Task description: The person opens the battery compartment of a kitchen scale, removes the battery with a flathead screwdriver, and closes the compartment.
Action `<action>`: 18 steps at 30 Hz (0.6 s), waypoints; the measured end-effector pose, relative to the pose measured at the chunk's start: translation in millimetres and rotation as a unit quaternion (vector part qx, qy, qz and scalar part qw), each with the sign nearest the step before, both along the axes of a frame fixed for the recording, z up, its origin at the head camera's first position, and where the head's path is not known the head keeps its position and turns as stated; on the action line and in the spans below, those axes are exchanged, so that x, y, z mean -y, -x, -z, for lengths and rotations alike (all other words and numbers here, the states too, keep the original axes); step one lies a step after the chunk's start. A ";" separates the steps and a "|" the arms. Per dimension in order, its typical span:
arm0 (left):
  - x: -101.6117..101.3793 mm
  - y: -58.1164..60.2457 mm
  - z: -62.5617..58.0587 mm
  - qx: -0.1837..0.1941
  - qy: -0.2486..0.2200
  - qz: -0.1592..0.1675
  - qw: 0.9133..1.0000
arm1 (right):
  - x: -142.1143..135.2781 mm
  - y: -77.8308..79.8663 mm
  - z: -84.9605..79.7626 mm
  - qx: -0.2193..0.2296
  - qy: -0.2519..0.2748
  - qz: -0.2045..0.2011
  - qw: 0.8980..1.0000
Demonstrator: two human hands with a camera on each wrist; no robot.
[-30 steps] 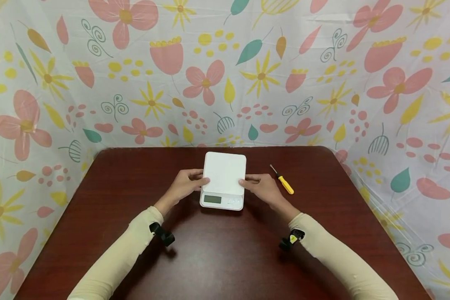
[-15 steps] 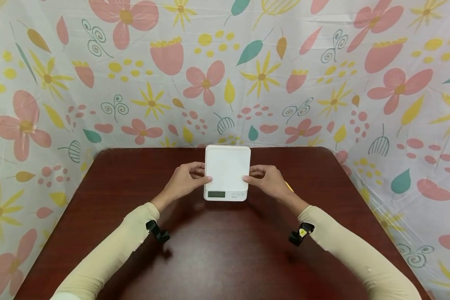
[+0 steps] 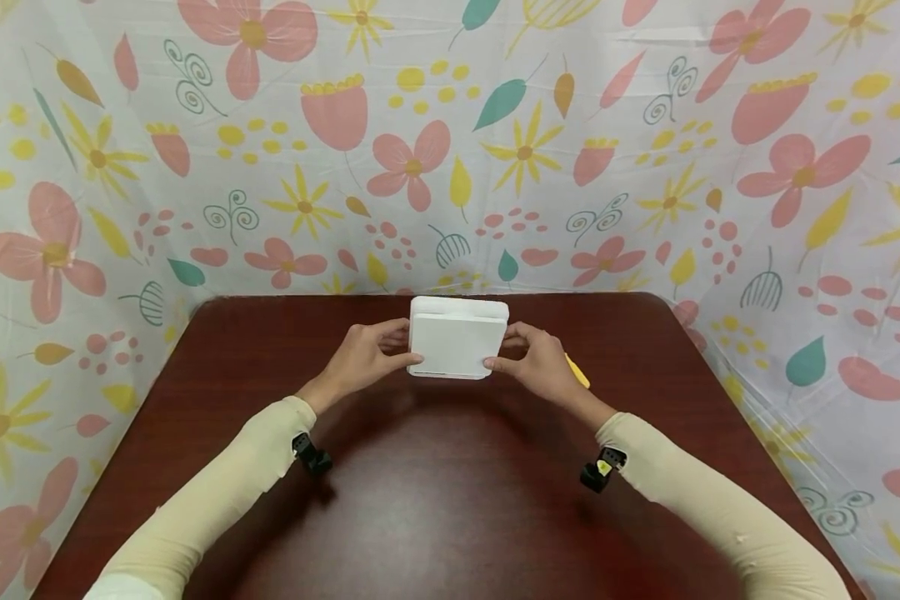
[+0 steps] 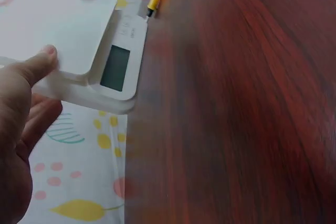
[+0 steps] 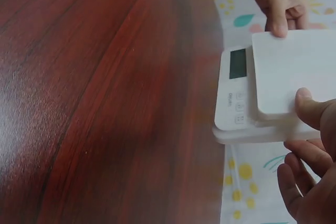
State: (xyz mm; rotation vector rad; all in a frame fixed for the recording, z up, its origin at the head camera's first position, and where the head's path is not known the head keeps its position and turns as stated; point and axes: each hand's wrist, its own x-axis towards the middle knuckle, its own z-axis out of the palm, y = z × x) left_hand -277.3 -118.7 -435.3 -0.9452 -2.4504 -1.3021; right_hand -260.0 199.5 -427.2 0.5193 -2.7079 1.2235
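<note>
Both hands hold a white digital kitchen scale near the far side of the table. My left hand grips its left edge, thumb on the weighing plate and fingers behind or under the body. On the opposite edge, my right hand pinches it the same way. The scale is tilted, and its display is out of sight in the head view. Both wrist views show the dark display beside the plate, with small buttons along the same strip.
A yellow-handled screwdriver lies on the dark red wooden table, partly hidden by the right hand in the head view. Behind the table's far edge hangs a flower-printed curtain.
The scale has been raised and tilted, so its display has gone from the head view and its face looks shorter. Both hands keep their hold; the right one now covers part of the screwdriver.
</note>
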 end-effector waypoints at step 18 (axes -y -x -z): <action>5.3 6.8 12.8 -0.253 0.111 0.062 0.959 | -4.3 -1.2 19.3 -0.189 -0.123 -0.044 0.973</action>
